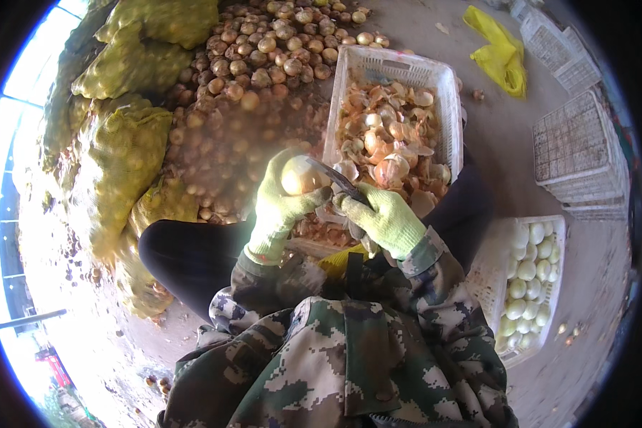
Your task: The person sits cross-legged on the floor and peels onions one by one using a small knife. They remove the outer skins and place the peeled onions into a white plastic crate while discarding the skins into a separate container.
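My left hand (281, 200), in a pale yellow-green knit glove with dark fingertips, holds a yellow onion (301, 176) above the near end of a crate. In a matching glove, my right hand (385, 214) grips a knife (334, 177), its blade against the onion's upper right side. The white plastic crate (456, 115) in front of me holds onion skins (385, 128) and a few onions. Beyond my left hand lies a large heap of unpeeled onions (267, 59). To my right, another white crate (555, 299) is filled with peeled onions (527, 270).
Yellow mesh sacks of onions (125, 166) are piled at the left. Stacked white crates (572, 144) stand at the right, with more at the upper right. An empty yellow mesh sack (500, 59) lies on the floor. Loose onions are scattered about.
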The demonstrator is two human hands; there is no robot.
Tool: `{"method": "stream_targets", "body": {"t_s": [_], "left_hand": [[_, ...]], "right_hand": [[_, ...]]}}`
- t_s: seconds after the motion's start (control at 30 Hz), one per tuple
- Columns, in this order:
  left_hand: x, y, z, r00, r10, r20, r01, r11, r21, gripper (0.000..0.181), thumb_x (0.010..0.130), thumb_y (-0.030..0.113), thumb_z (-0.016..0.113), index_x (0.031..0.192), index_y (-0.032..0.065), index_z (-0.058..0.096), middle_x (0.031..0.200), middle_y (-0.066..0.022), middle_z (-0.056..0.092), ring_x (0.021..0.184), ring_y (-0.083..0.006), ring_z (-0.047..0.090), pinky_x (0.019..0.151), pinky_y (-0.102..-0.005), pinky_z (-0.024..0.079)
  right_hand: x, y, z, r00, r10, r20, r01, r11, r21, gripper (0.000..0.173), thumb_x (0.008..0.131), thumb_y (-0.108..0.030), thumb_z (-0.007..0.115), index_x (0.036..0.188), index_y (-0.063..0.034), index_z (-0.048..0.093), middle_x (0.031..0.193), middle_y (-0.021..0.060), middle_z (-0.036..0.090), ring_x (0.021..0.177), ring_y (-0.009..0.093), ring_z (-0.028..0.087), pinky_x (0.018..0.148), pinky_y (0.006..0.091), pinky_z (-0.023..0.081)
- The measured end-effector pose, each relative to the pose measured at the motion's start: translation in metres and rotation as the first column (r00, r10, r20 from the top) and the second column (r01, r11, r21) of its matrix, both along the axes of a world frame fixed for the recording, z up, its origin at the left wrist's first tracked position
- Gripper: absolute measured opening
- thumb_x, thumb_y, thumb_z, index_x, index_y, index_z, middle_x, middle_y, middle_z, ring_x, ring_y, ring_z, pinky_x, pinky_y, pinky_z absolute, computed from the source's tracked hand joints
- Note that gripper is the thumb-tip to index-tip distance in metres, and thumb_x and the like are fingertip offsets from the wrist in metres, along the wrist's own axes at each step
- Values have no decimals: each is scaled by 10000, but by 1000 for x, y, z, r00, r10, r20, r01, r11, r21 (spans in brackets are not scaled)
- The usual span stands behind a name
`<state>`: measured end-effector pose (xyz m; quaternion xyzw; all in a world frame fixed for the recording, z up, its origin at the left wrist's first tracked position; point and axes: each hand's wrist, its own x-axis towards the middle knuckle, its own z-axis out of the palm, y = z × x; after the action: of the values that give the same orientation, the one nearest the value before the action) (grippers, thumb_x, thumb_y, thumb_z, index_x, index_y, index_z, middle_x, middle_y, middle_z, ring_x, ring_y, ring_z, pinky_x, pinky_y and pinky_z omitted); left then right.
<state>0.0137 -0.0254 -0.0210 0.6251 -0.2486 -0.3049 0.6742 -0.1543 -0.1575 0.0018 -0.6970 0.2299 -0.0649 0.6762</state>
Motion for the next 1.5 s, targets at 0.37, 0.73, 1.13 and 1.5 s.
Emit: {"method": "stream_targets", "body": {"t_s": [0.37, 0.73, 1.13, 1.5], "left_hand": [[9, 6, -9, 939, 160, -306, -248, 929, -275, 530, 908, 317, 741, 1290, -3, 562, 1229, -149, 630, 1151, -300, 636, 1026, -473, 544], [-30, 13, -5, 923, -75, -378, 15, 987, -158, 792, 769, 140, 844, 1427, 5, 426, 1276, -133, 610, 1154, -254, 627, 1020, -385, 514], [-27, 24, -15, 996, -49, -74, 63, 979, 193, 853, 613, 122, 915, 1355, -17, 518, 1221, -118, 644, 1083, -215, 650, 974, -338, 533], [-40, 16, -29, 850, -122, -513, 38, 984, -171, 739, 871, 322, 777, 1442, 16, 421, 1307, -151, 596, 1207, -316, 603, 1019, -500, 527]], "right_hand": [[-33, 61, -72, 992, -44, -119, -44, 761, -647, 393, 950, -416, 645, 1014, -30, 679, 634, 194, 641, 599, 378, 666, 549, 463, 511], [5, 17, -23, 980, -117, 163, 189, 812, -552, 459, 905, -319, 724, 1299, -122, 598, 896, 162, 718, 824, 371, 709, 694, 432, 566], [0, 27, -47, 962, -127, 243, 237, 833, -500, 349, 863, -204, 699, 1178, -66, 642, 889, 198, 706, 818, 386, 700, 701, 435, 563], [-3, 22, -56, 933, -339, 119, 353, 928, -121, 239, 880, -210, 718, 1036, -34, 675, 851, 158, 710, 780, 289, 725, 694, 367, 547]]}}
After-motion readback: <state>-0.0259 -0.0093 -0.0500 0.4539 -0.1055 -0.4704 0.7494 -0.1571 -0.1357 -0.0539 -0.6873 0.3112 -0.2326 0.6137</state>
